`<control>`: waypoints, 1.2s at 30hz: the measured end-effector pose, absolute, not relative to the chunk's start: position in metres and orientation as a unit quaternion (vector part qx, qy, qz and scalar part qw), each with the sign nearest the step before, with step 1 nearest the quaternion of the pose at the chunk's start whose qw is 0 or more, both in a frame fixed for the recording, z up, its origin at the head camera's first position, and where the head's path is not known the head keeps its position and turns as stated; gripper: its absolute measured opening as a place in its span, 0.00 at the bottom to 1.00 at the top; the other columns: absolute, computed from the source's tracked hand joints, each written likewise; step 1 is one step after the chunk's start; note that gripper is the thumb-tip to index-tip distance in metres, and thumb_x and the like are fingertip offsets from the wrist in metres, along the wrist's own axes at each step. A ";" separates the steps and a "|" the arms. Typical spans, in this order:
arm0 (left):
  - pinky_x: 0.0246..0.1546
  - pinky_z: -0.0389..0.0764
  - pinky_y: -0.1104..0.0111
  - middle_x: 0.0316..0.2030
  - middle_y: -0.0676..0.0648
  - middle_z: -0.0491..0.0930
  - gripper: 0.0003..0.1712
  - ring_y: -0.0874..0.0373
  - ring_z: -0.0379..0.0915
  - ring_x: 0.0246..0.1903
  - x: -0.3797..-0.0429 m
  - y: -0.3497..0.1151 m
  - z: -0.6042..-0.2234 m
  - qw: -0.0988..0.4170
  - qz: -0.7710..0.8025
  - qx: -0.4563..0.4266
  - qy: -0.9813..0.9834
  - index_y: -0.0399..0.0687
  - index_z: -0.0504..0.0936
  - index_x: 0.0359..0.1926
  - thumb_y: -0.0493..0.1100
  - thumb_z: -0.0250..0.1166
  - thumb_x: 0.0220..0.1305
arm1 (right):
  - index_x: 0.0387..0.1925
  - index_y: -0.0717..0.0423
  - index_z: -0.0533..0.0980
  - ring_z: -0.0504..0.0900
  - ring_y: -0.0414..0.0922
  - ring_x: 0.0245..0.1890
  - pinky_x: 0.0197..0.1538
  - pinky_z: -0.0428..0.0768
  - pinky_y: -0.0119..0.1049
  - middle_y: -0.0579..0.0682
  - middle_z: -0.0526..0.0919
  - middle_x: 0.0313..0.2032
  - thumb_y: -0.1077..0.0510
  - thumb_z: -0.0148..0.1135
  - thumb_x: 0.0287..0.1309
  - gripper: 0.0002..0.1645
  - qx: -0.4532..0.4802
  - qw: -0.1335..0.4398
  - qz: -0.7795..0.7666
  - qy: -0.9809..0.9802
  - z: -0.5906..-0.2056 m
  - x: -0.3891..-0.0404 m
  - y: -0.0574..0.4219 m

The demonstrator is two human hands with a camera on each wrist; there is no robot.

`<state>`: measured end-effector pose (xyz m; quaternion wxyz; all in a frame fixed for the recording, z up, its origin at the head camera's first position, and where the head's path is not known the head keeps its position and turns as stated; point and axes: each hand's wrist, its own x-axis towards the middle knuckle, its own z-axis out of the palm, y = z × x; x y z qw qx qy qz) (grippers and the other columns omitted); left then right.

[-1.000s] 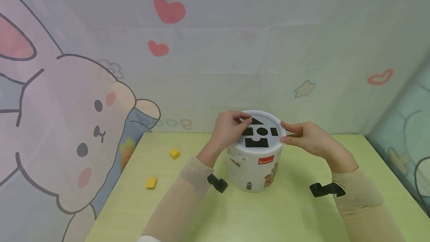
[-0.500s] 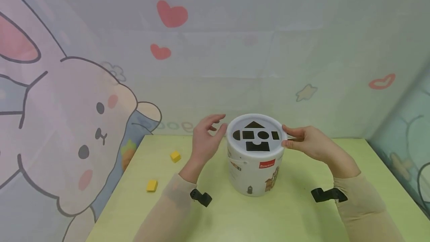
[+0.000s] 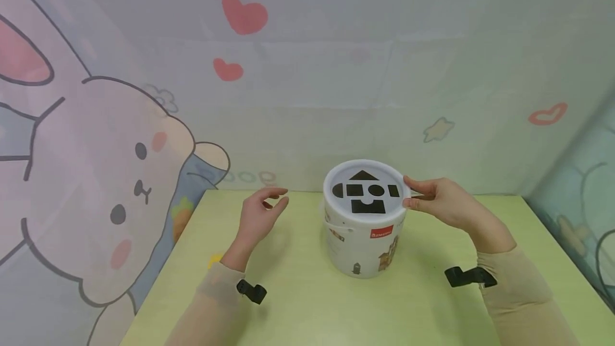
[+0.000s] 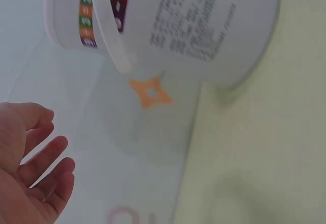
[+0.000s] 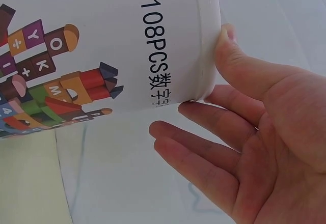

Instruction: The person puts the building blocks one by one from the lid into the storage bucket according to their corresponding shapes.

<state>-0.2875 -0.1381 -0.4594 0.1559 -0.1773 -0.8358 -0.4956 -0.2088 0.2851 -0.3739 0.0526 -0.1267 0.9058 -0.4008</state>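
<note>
A white bucket (image 3: 362,250) of printed toy-block design stands upright on the table, its lid (image 3: 341,210) on top with several dark shaped holes. At the lid's right edge, my right hand (image 3: 444,202) grips the rim between thumb and fingers; the right wrist view shows the thumb (image 5: 244,66) against the rim and the other fingers loosely extended. My left hand (image 3: 259,215) is left of the bucket, apart from it, fingers loosely bent and holding nothing. A yellow block (image 3: 214,259) shows partly behind the left forearm; another is hidden by the left hand.
The light green table (image 3: 384,314) ends at a printed cloth backdrop (image 3: 307,138) just behind the bucket. A white carry handle (image 4: 109,30) hangs on the bucket's side. A cable (image 3: 598,255) runs by the right edge of view.
My left hand has left the lid and moved left and down over the table towards the yellow blocks, covering one. The right hand stays at the bucket's rim.
</note>
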 end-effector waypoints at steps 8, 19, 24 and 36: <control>0.47 0.83 0.59 0.58 0.42 0.86 0.18 0.42 0.81 0.56 -0.298 -0.185 -0.496 0.108 -0.462 -0.118 -0.872 0.45 0.89 0.59 0.43 0.75 0.71 | 0.80 0.61 0.62 0.77 0.63 0.68 0.67 0.75 0.66 0.61 0.77 0.68 0.47 0.67 0.75 0.43 -0.125 0.048 -0.396 0.908 -0.371 -0.208 0.285; 0.55 0.81 0.53 0.62 0.41 0.84 0.22 0.44 0.78 0.61 -0.303 -0.232 -0.512 0.056 -0.475 -0.031 -0.877 0.43 0.86 0.64 0.45 0.72 0.73 | 0.79 0.63 0.62 0.77 0.63 0.69 0.68 0.73 0.66 0.63 0.76 0.69 0.46 0.68 0.74 0.44 -0.129 0.051 -0.404 0.904 -0.373 -0.211 0.285; 0.56 0.82 0.52 0.62 0.40 0.84 0.24 0.41 0.77 0.61 -0.310 -0.239 -0.515 0.053 -0.463 -0.019 -0.884 0.39 0.84 0.65 0.44 0.71 0.74 | 0.79 0.63 0.63 0.78 0.61 0.67 0.68 0.74 0.63 0.62 0.77 0.68 0.45 0.70 0.73 0.46 -0.123 0.058 -0.409 0.902 -0.373 -0.213 0.287; 0.57 0.80 0.50 0.65 0.36 0.80 0.30 0.40 0.73 0.62 -0.324 -0.239 -0.530 0.028 -0.442 0.000 -0.897 0.38 0.80 0.69 0.45 0.72 0.70 | 0.79 0.64 0.62 0.79 0.62 0.67 0.67 0.75 0.65 0.63 0.78 0.67 0.47 0.68 0.75 0.44 -0.134 0.052 -0.406 0.903 -0.375 -0.212 0.288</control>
